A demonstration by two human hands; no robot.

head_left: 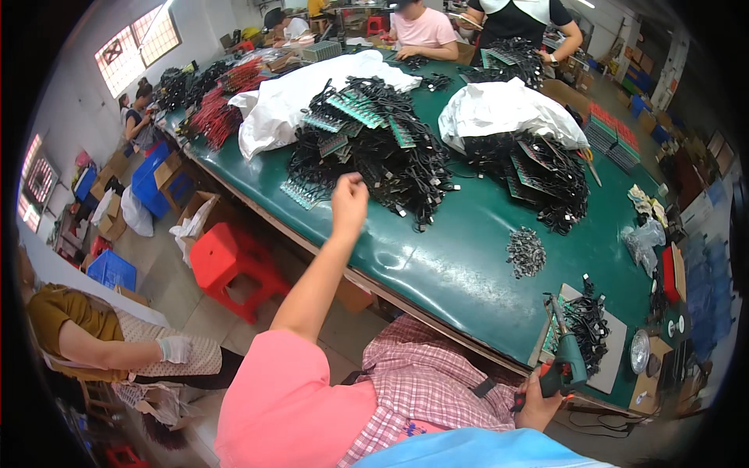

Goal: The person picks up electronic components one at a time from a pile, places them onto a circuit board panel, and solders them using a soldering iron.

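My left hand (350, 204) reaches over the green table to the near edge of a big heap of black cables (398, 168). Its fingers are curled closed, and whatever they may hold is too small to make out. Strips of green circuit board (357, 109) lie on and among those cables. Low on the right, my right hand (540, 402) is wrapped round a green pistol-shaped soldering gun (572, 359). The gun's long, thin front end points away from me, beside a smaller bunch of black cables (587, 324) on a light board (612, 351).
White sheets (312, 90) partly cover the heaps. A second cable heap (546, 183) and a pile of small grey parts (527, 252) lie to the right. Red stools (230, 265) stand left of the table edge (437, 327). A seated co-worker (101, 335) is at left; others work beyond the table.
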